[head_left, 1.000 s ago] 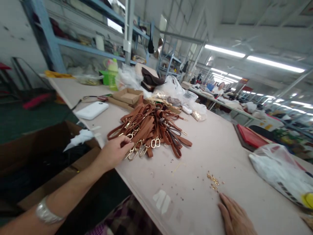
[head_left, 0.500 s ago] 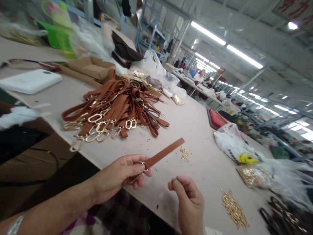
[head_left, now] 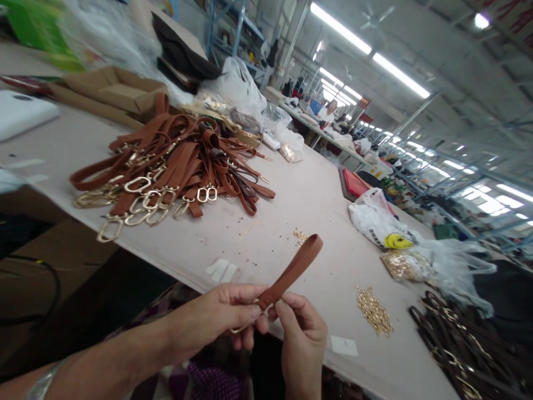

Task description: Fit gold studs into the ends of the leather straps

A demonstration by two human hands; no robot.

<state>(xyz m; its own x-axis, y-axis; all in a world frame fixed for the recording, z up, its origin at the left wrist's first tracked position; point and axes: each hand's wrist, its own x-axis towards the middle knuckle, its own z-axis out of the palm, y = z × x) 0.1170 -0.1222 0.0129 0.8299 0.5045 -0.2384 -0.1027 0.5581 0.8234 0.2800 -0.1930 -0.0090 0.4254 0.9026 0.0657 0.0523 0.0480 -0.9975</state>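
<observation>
A brown leather strap (head_left: 293, 270) is bent into a loop above the table's near edge, its ends between my hands. My left hand (head_left: 239, 311) is closed on the strap's lower end, where a gold metal ring (head_left: 238, 330) shows below the fingers. With thumb and fingers pinched, my right hand (head_left: 303, 328) holds the strap's other side close to the left fingertips. Just behind the loop lie a few small gold rivets (head_left: 298, 237). A larger pile of gold rivets (head_left: 375, 312) is to the right of my right hand.
Brown straps with gold clasps (head_left: 183, 161) are heaped at the left. Dark brown straps (head_left: 453, 344) lie at the right edge, near plastic bags (head_left: 375, 216). A cardboard tray (head_left: 120, 91) and a white device (head_left: 25, 114) are at the back left. A person (head_left: 328, 111) is far off.
The strap was straight and held by my left hand alone. Now it is folded into a loop, and my right hand has come left to grip it. The view has shifted right.
</observation>
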